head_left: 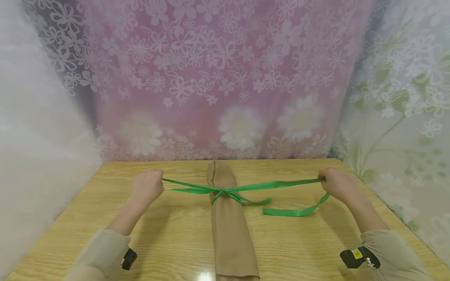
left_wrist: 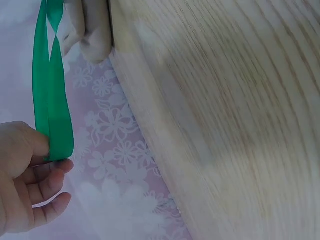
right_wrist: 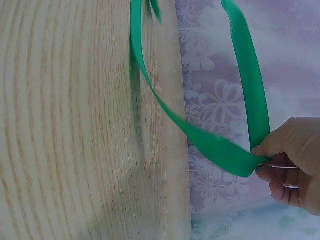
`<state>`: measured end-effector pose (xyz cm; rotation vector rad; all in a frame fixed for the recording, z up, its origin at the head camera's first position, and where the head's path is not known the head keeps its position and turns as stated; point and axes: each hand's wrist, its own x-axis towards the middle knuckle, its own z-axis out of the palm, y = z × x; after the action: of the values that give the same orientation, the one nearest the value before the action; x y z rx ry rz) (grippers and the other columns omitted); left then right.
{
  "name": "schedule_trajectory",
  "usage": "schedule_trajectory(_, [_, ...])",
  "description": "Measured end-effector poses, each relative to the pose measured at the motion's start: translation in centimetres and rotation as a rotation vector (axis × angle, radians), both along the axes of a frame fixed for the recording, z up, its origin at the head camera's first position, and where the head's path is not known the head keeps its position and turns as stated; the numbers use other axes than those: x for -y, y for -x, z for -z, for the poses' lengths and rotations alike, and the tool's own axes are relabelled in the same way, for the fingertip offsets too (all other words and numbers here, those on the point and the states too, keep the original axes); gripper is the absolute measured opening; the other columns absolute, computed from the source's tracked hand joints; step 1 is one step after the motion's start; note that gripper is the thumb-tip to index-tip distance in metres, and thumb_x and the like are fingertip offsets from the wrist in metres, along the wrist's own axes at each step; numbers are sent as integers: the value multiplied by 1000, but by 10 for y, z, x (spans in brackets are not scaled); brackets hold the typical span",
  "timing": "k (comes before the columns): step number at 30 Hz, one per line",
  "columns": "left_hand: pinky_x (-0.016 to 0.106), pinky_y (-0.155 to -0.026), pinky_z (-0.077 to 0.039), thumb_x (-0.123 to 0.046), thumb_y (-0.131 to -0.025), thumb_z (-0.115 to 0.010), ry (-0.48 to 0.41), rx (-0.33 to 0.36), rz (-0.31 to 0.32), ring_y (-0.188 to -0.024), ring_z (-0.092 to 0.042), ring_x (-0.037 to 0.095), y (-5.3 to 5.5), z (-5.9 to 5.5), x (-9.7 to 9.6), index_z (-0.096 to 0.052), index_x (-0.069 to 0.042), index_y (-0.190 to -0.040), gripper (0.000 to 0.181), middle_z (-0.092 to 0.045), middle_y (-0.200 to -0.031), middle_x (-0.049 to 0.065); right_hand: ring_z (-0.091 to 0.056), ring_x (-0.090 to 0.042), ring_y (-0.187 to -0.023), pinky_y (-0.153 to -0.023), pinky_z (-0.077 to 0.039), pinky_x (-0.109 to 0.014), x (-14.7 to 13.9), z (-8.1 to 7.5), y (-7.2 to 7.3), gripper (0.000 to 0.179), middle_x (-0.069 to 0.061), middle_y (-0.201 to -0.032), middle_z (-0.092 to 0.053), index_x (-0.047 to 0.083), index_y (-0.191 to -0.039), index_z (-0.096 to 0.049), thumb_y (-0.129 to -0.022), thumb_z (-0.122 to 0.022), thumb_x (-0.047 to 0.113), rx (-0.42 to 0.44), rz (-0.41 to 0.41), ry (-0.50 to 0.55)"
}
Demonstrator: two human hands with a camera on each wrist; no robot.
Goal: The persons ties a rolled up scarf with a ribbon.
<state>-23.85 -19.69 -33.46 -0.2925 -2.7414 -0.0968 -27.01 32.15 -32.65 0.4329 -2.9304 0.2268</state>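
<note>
A long folded roll of brown cloth (head_left: 233, 238) lies lengthwise on the table with a green ribbon (head_left: 274, 185) tied around its upper part. My left hand (head_left: 147, 186), to the left of the roll, pinches the ribbon between thumb and fingers. In the left wrist view the ribbon (left_wrist: 61, 120) folds back at the fingertips as a loop. Out to the right, my right hand (head_left: 339, 184) pinches the other stretch of ribbon, and a loose tail (head_left: 299, 212) hangs from it. Both stretches run nearly straight to the knot (head_left: 222, 191). One short end (head_left: 258, 201) trails right of the knot.
The wood-grain table (head_left: 179, 234) carries the roll and ends at a pink flowered curtain (head_left: 218, 78) behind it. Pale sheets (head_left: 400, 117) hang at both sides. A small black device (head_left: 358, 257) is at each wrist.
</note>
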Motion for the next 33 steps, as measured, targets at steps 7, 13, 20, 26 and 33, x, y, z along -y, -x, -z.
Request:
schedule_trajectory(7, [18,-40,-16,16,-72,-44,-44,24,-16,-45,-17,8,-2,-3,16,-33,-11,-53,35,-22,-49,-4,-59,-25,-66,-44,-38,-30,-1,-1,0,23,-21,-93,-65,-1,-97,-68,-81,-51,-3,-11,13,-43])
schedule_trajectory(13, [18,-41,-14,17,-70,-43,-36,-18,-22,-45,-14,8,-5,-8,30,-23,-15,-53,42,-18,-48,-5,-52,-17,-59,-44,-38,-30,-3,-4,-1,24,-23,-94,-64,-3,-98,-67,-81,-49,-3,-26,18,-38])
schedule_trajectory(20, [20,-42,-15,15,-72,-42,-44,23,-61,-47,-15,9,-7,-13,44,-25,-15,-53,39,-19,-49,-5,-49,-16,-56,-44,-39,-29,-6,-7,0,20,-21,-87,-64,-3,-95,-67,-81,-53,-3,-56,10,-56])
schedule_trajectory(26, [21,-42,-16,14,-74,-42,-29,34,-84,-47,-15,10,-9,-17,54,-26,-15,-53,39,-19,-49,-4,-51,-19,-58,-44,-39,-31,-10,-9,-1,22,-24,-91,-64,-4,-98,-66,-81,-52,-2,-56,22,-62])
schedule_trajectory(33, [22,-41,-18,12,-75,-42,-29,39,-96,-47,-18,11,-9,-19,63,-28,-14,-53,37,-22,-48,-3,-52,-18,-61,-45,-41,-31,-14,-9,-1,23,-21,-89,-64,-4,-100,-65,-83,-50,1,-22,41,-37])
